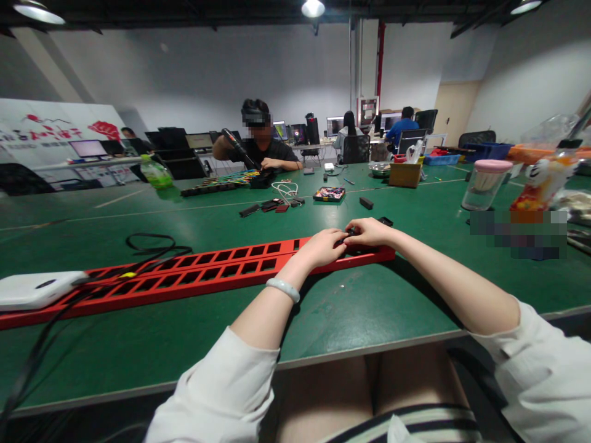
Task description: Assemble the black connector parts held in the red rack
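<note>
A long red slotted frame (207, 277) lies across the green table, with two rows of rectangular openings. Both hands meet over its right end. My left hand (325, 246), with a pale bangle on the wrist, rests on the frame with fingers bent and tips pressed together; what they grip is hidden. My right hand (369, 232) pinches a small black part (353, 233) against the frame, its fingers close to the left fingertips. Just behind the right hand, a black piece (386, 221) shows at the frame's end.
A white device (39, 290) with black cables (159, 249) sits over the frame's left end. Beyond are black pieces (272, 205), a small tray (329, 194) and a black block (366, 203). A pink-lidded cup (486, 186) stands right. A co-worker (265, 147) works opposite with a dark tool.
</note>
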Motion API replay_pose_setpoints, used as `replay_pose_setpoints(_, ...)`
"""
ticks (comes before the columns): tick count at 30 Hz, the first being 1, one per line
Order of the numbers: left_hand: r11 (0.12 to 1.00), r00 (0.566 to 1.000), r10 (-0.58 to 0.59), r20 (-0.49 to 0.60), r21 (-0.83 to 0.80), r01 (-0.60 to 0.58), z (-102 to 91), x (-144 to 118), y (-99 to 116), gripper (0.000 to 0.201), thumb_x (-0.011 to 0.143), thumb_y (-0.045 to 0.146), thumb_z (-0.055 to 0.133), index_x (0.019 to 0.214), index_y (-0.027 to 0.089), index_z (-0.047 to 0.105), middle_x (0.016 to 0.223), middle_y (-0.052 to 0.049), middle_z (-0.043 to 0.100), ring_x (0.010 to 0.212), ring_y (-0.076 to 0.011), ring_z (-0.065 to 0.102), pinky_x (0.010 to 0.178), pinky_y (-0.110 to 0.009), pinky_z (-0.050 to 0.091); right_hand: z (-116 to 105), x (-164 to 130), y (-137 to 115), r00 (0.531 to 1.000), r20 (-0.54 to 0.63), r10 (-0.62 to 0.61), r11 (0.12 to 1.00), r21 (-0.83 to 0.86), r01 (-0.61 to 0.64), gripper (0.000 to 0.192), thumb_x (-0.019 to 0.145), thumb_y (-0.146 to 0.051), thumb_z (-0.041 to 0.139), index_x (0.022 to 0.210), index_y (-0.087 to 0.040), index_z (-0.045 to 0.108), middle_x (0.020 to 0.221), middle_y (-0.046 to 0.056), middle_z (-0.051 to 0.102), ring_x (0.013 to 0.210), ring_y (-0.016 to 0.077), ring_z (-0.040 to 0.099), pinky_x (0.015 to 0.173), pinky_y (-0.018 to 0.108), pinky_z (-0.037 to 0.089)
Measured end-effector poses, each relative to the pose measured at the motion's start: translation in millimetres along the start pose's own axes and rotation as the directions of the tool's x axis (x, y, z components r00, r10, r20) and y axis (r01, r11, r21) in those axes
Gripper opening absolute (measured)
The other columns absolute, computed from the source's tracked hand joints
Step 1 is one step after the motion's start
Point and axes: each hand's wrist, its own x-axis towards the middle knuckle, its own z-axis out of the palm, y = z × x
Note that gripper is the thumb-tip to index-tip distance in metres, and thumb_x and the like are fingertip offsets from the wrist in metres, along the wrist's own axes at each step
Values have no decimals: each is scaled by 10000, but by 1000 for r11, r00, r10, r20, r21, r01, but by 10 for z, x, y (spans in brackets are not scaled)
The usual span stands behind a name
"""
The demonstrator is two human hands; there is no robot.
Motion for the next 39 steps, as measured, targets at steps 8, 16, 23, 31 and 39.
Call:
replay_pose_setpoints(8, 1000, 1000, 21, -5, 4, -21, 6, -4, -9, 350, 847, 325, 389, 1144, 188, 515, 1164, -57, 532, 1064, -186, 481, 919, -267, 346, -28, 18, 85, 999, 46, -19, 994, 104, 15, 415, 709, -421, 561, 1022, -149, 577, 818, 38, 617, 640, 109, 532, 558, 197, 380)
replay_pose_setpoints(16, 1000, 1000, 9, -13, 6, -9, -5, -2, 14, 347, 847, 340, 396, 1125, 181, 528, 1177, -66, 523, 1068, -191, 479, 915, -274, 351, 21, 26, 89, 1000, 4, 18, 994, 110, -18, 443, 670, -420, 588, 1031, -168, 539, 754, 1, 585, 604, 95, 505, 496, 179, 341)
replay_pose_setpoints(23, 999, 999, 31, -14, 15, -30, 1, 3, 4, 353, 851, 342, 388, 1126, 171, 528, 1149, -72, 541, 1045, -194, 493, 891, -279, 370, 3, 25, 83, 1000, 26, -10, 993, 114, 7, 438, 671, -420, 591, 1027, -166, 570, 786, 9, 596, 638, 102, 512, 526, 180, 345)
replay_pose_setpoints(31, 998, 998, 52, -27, 34, -51, 6, -1, 2, 345, 851, 320, 387, 1120, 161, 533, 1148, -78, 542, 1046, -191, 494, 885, -275, 378, 5, 62, 113, 995, 74, -66, 992, 116, 57, 370, 724, -380, 538, 1020, -165, 595, 810, 15, 636, 638, 115, 529, 553, 186, 364)
replay_pose_setpoints(39, 999, 999, 37, -32, 5, -37, -46, 2, 61, 325, 837, 327, 415, 1094, 179, 547, 1123, -70, 565, 1024, -200, 517, 869, -289, 391, 13, 71, 121, 997, 40, -72, 993, 95, 68, 393, 698, -405, 566, 1004, -164, 616, 852, 25, 646, 683, 131, 542, 586, 191, 376)
